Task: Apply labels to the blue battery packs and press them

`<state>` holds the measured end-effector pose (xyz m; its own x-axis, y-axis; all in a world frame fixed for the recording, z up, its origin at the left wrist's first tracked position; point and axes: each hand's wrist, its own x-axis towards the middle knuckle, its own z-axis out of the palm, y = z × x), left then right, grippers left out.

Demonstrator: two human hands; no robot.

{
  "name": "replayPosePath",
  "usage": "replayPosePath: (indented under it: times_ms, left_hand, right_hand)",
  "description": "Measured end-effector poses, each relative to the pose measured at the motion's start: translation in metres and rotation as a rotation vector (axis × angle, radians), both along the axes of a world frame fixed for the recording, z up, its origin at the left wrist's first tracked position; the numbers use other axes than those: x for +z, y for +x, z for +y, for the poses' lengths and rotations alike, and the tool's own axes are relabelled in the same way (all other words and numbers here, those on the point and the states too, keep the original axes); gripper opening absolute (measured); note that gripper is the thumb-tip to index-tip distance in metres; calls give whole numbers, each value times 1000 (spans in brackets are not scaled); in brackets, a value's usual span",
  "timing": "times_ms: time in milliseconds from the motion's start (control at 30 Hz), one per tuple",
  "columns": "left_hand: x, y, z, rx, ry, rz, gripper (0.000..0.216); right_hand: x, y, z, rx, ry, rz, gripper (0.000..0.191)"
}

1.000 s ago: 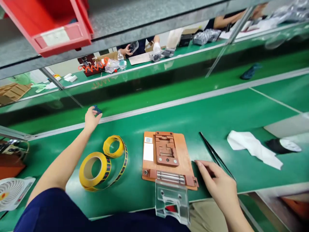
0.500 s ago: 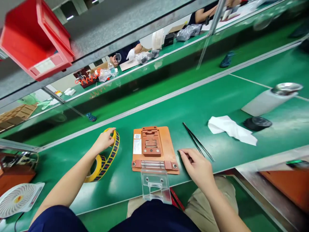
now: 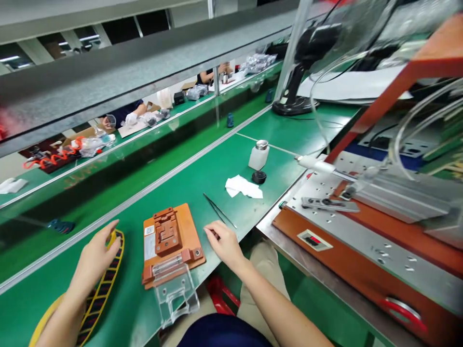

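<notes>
Head view. Left hand [image 3: 94, 258]: spread at tape [image 3: 104, 286], perhaps steadying it; contact unclear. Right hand [image 3: 224, 245]: curled beside fixture [image 3: 168, 236] and tweezers [image 3: 220, 210]; no telling whether pinching anything. Fixture: lies near bench [image 3: 188, 188] edge, lid [image 3: 181, 284] folded back, probably for access. Tweezers: lie beside right hand, likely for reach. Versus half-second ago: faces further right, takes in machine [image 3: 347, 274].

My smooth green bench [image 3: 188, 188] stretches away in front of me, and on it lies a flat copper-orange fixture [image 3: 171, 241], its clear plastic flap reaching over the near edge; to my left sits a yellow-edged tape with dark windows [image 3: 108, 284], to the right black slender tweezers [image 3: 212, 203], crumpled white cloth [image 3: 244, 187], a round black cap [image 3: 259, 177] and a white silver-topped bottle [image 3: 258, 158]
</notes>
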<state>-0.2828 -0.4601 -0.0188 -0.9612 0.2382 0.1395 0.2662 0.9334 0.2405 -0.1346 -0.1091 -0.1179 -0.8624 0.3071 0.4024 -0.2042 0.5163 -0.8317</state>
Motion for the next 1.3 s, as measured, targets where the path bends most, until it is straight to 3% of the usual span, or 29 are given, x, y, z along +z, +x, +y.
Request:
replayPosePath:
  times_ms: [133,267,367,500,700,800,933,1000,1100,1200,1300]
  left_hand:
    - [-24,8,60,-33,310,-65,58]
    - [-52,-30,111,-14,668,-213,69]
    - [-65,-63,130,27,738,-322,71]
    - [-74,-81,133,9,732,-347,68]
    - [-86,-82,130,28,692,-293,51]
    - [-86,-81,131,48,670,-288,39]
    - [-79,-76,134,73,635,-306,28]
    - [-76,-73,135,84,624,-314,25]
    - [-73,-70,135,94,627,-318,24]
    - [-75,-72,136,89,656,-319,22]
    - [-81,-79,135,69,713,-332,18]
  right_hand:
    - [3,-13,22,-179,200,15,20]
    - [1,-23,48,-234,428,-155,36]
    - [-7,-24,59,-292,439,-203,27]
    - [-22,-27,64,-386,421,-153,23]
    - [-36,-37,77,-421,484,-121,25]
    - [-31,-38,83,-436,595,-159,26]
    - [-7,-58,71,-486,658,-131,29]
    - [5,-85,54,-381,581,-86,26]
    - [13,-138,21,-96,370,-125,19]
    - [7,-182,-6,-23,310,-178,16]
    - [-4,-198,-18,-21,307,-176,20]
